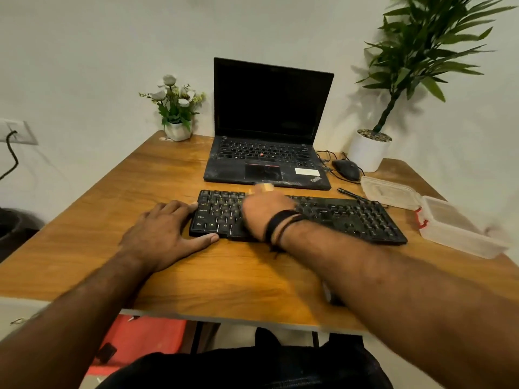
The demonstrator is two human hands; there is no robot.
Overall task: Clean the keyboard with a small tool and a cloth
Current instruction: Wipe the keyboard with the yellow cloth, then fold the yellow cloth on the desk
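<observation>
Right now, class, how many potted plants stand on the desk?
2. A small white-flowered plant stands at the desk's far left corner, left of the laptop. A tall leafy plant in a white pot stands at the far right, behind the mouse.

Left grip (165, 234) lay flat, fingers straight; right grip (266, 213), blurred, reached forward with banded wrist, its fingers unclear
</observation>
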